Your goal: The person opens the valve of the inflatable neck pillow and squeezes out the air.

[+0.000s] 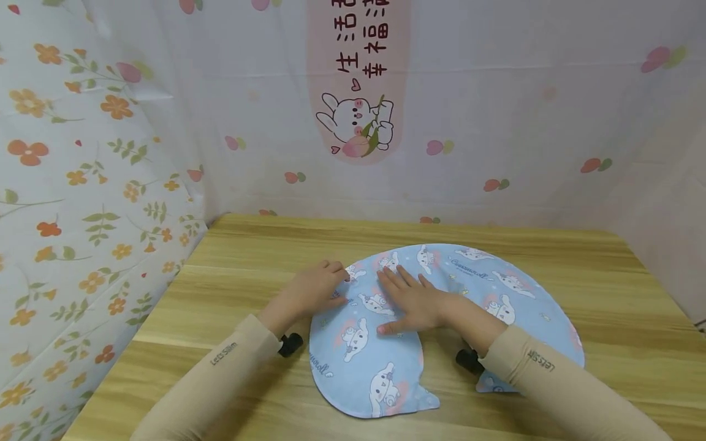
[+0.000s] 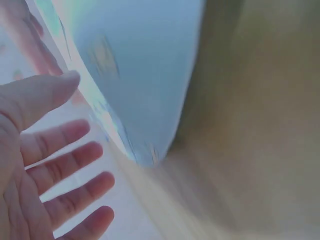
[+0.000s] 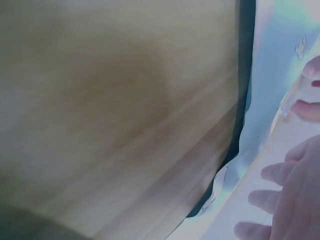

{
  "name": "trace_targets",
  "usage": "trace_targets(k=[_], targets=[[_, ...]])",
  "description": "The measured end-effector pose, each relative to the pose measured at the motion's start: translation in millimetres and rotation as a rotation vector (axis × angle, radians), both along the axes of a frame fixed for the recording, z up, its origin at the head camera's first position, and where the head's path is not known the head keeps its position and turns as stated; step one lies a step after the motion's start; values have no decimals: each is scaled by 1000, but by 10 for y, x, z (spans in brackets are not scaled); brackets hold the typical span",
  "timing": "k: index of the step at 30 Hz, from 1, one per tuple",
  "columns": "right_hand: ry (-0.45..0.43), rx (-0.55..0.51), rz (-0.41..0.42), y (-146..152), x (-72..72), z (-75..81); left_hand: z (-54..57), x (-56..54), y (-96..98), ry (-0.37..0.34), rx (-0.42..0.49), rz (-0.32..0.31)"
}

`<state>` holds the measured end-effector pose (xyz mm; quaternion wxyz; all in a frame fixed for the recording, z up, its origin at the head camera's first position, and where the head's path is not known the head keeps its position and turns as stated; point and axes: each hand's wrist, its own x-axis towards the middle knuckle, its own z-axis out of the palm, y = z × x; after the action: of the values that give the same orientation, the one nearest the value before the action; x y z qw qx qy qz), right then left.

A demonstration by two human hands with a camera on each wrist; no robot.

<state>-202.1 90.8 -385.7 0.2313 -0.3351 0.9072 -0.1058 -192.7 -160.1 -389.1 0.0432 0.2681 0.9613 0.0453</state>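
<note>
A light blue U-shaped cloth piece (image 1: pixel 358 361), printed with white long-eared cartoon characters, lies on the wooden table with its curve toward the back. It resembles a flat neck-pillow cover. My right hand (image 1: pixel 413 303) spreads its fingers over the cloth's left half, palm down. At the outer left edge is my left hand (image 1: pixel 311 289), fingertips right at the border. The left wrist view shows the left hand (image 2: pixel 55 165) with loosely extended fingers beside the cloth (image 2: pixel 145 75). In the right wrist view, the right hand (image 3: pixel 295 195) is partly cut off by the frame.
The wooden table (image 1: pixel 237 257) reaches back to a white printed curtain (image 1: pixel 469 110). A floral curtain (image 1: pixel 83 214) hangs along the left side. Black wrist mounts (image 1: pixel 290 344) show beneath the forearms. My right sleeve (image 1: pixel 551 373) covers part of the cloth's right end.
</note>
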Motion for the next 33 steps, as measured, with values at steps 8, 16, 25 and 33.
trace_targets(k=[8, 16, 25, 33], targets=[[21, 1, 63, 107, 161, 56, 79, 441, -44, 27, 68, -77], [-25, 12, 112, 78, 229, -77, -8, 588, 13, -87, 3, -152], [18, 100, 125, -18, 271, -190, -112, 592, 191, -261, -84, -92], [31, 138, 115, -64, 301, -187, -150, 602, 246, -302, -136, -64]])
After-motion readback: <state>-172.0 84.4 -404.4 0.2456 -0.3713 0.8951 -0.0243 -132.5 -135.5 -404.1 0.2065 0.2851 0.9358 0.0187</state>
